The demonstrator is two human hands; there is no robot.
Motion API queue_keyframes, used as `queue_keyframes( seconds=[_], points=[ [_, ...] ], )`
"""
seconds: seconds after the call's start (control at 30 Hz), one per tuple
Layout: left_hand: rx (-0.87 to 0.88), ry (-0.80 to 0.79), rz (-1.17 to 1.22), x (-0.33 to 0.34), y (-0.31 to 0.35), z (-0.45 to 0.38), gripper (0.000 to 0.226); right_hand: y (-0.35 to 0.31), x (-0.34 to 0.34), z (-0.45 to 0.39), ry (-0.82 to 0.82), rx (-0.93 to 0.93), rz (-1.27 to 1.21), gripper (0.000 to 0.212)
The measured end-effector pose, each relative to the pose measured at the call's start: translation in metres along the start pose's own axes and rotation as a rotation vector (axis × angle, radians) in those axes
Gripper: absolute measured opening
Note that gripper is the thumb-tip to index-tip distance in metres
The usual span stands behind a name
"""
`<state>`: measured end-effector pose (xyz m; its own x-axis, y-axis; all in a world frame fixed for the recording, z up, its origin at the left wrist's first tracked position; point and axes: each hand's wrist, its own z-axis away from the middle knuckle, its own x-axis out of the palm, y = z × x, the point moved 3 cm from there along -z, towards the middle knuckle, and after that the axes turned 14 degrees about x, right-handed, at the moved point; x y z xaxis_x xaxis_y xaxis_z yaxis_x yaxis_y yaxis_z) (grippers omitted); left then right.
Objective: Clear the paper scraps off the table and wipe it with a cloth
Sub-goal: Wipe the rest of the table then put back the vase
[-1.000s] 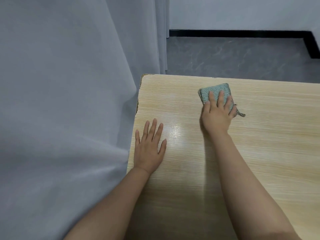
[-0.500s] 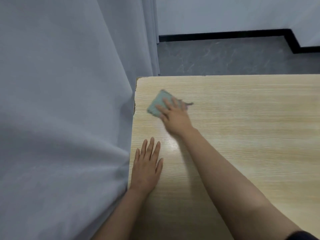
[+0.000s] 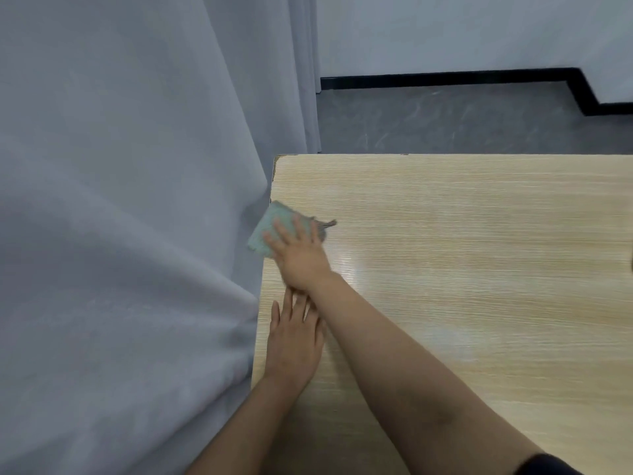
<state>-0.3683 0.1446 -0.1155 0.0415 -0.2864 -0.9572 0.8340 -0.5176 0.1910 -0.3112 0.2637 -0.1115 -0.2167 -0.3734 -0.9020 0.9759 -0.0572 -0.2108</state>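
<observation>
At table (image 3: 479,269) edge, flat fingers (image 3: 284,231) pressing cloth (image 3: 265,234)

Table (image 3: 479,252) light wood-grain, glossy; cloth (image 3: 270,231) prob. terry; curtain (image 3: 120,234) matt fabric.

Plain indoor room: wood-grain table (image 3: 479,252), grey curtain (image 3: 120,234) left of the hands, grey floor (image 3: 445,121), black skirting (image 3: 445,78).

Teal cloth (image 3: 270,231), folded flat, overhanging left edge of light-wood table (image 3: 479,252), dark trim
</observation>
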Motion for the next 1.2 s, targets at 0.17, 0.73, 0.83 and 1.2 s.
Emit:
queue_keyframes(
  seconds=[0.17,0.73,0.83,1.2],
  points=[
    [0.036,0.018,0.015,0.005,-0.003,0.008,0.052,0.051,-0.005,0.008,0.055,0.059,-0.046,0.047],
    [0.072,-0.096,0.090,0.005,-0.008,0.014,0.052,0.007,0.004,0.029,-0.087,-0.103,-0.102,0.043],
    [0.066,-0.090,0.089,0.004,-0.010,0.020,0.052,0.049,-0.002,0.033,-0.030,-0.008,-0.167,0.042],
    [0.039,-0.155,0.157,0.002,-0.005,0.042,0.075,0.132,-0.006,0.074,0.214,0.693,-0.256,0.046]
  ],
)
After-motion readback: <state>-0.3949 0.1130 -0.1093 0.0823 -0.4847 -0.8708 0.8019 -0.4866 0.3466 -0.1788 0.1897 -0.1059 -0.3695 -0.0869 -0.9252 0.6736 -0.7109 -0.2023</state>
